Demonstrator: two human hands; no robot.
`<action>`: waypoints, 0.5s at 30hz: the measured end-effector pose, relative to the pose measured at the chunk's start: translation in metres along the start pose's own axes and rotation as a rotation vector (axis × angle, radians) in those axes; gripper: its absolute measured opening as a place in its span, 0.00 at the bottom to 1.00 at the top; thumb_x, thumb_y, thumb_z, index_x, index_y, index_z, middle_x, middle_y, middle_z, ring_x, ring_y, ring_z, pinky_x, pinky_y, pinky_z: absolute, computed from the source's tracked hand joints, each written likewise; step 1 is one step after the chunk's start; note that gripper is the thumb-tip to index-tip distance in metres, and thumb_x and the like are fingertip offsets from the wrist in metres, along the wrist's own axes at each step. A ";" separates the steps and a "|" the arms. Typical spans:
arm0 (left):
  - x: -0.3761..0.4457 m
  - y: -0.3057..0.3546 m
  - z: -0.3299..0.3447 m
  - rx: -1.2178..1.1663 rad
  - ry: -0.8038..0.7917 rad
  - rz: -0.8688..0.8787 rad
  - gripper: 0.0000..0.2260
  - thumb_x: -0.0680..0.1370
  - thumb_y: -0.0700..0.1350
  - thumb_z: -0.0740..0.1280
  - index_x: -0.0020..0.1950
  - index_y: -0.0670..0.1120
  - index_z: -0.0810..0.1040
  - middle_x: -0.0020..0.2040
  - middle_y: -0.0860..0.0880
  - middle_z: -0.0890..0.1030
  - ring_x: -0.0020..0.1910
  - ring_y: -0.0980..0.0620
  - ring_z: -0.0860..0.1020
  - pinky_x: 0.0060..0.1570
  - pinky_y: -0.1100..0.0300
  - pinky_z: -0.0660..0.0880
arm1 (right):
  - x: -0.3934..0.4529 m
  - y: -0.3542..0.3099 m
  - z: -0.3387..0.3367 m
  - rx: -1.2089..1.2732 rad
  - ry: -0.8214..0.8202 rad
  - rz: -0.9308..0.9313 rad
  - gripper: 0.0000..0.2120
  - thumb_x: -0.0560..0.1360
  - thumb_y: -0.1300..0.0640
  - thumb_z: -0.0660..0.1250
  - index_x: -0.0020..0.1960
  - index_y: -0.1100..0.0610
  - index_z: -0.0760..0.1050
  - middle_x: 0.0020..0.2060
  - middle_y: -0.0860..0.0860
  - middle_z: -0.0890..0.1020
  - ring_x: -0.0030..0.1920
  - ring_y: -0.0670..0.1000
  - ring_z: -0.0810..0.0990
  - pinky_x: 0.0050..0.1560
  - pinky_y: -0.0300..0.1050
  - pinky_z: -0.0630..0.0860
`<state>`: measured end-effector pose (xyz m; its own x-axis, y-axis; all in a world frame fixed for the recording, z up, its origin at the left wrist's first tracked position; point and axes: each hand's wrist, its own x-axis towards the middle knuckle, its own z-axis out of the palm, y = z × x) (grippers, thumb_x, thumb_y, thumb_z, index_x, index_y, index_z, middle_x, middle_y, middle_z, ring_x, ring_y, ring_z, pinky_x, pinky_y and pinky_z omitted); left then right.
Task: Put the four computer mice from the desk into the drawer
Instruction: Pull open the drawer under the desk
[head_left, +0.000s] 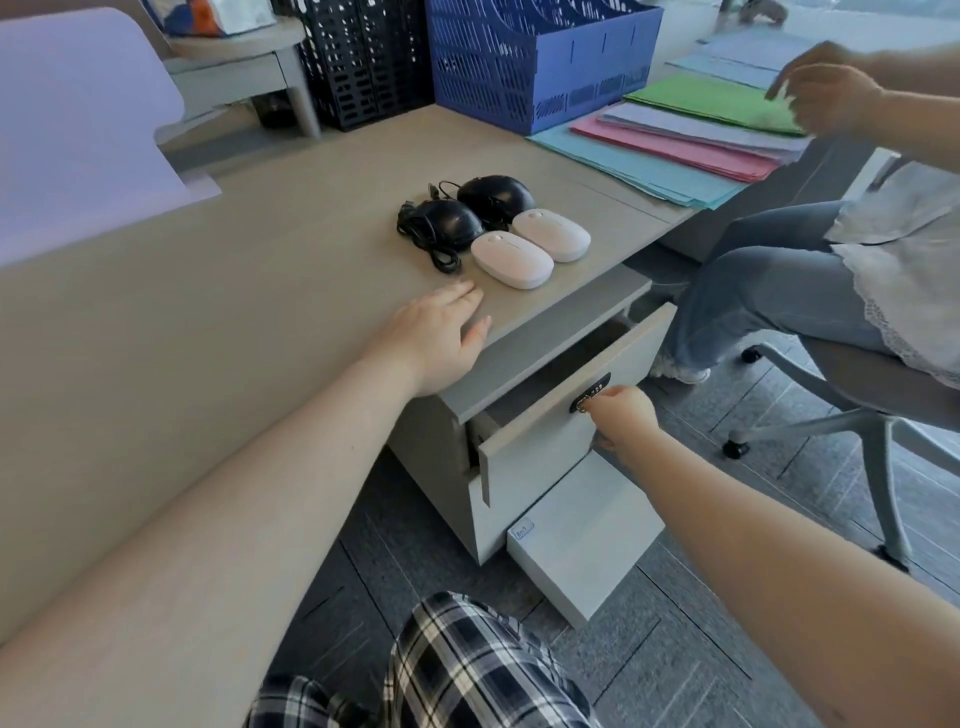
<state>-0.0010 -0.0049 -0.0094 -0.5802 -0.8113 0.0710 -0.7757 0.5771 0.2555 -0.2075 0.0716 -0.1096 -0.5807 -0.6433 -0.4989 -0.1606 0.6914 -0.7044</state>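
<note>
Two black corded mice (448, 223) (496, 196) and two white wireless mice (511, 259) (551, 235) lie grouped near the desk's front right corner. My left hand (441, 332) rests flat and open on the desk (208, 322), just short of the nearer white mouse. Below the desk edge, the grey top drawer (540, 447) stands partly pulled out, its inside dark. My right hand (621, 415) grips the drawer front beside the black combination lock (587, 399).
A lower drawer (582, 545) also juts out near the floor. Coloured paper folders (675, 140), a blue file rack (540, 57) and a black crate (363, 57) sit at the back. Another person sits on a wheeled chair (841, 415) at right, their hands over the folders.
</note>
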 end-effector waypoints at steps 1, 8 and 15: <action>-0.001 0.000 0.001 0.003 0.002 -0.011 0.23 0.82 0.52 0.53 0.75 0.45 0.62 0.78 0.49 0.60 0.76 0.51 0.58 0.75 0.53 0.56 | -0.004 0.006 -0.005 -0.175 0.117 -0.128 0.19 0.75 0.60 0.62 0.66 0.58 0.67 0.60 0.59 0.75 0.60 0.59 0.72 0.57 0.56 0.74; -0.017 0.023 0.011 0.227 -0.024 -0.031 0.25 0.83 0.51 0.48 0.77 0.40 0.52 0.79 0.43 0.54 0.78 0.47 0.53 0.74 0.52 0.54 | -0.024 0.000 -0.005 -0.927 -0.041 -0.764 0.26 0.73 0.69 0.57 0.69 0.54 0.71 0.72 0.51 0.70 0.77 0.55 0.56 0.78 0.56 0.52; -0.027 0.024 0.016 0.268 -0.033 -0.020 0.26 0.83 0.53 0.47 0.78 0.41 0.48 0.79 0.44 0.50 0.78 0.49 0.50 0.75 0.54 0.52 | -0.037 0.011 -0.020 -0.865 0.008 -0.705 0.19 0.70 0.64 0.55 0.54 0.56 0.79 0.54 0.52 0.80 0.59 0.57 0.77 0.59 0.52 0.76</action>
<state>-0.0078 0.0327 -0.0202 -0.5683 -0.8220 0.0361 -0.8227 0.5684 -0.0083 -0.2039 0.1093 -0.0888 -0.1448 -0.9821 -0.1209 -0.9561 0.1703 -0.2383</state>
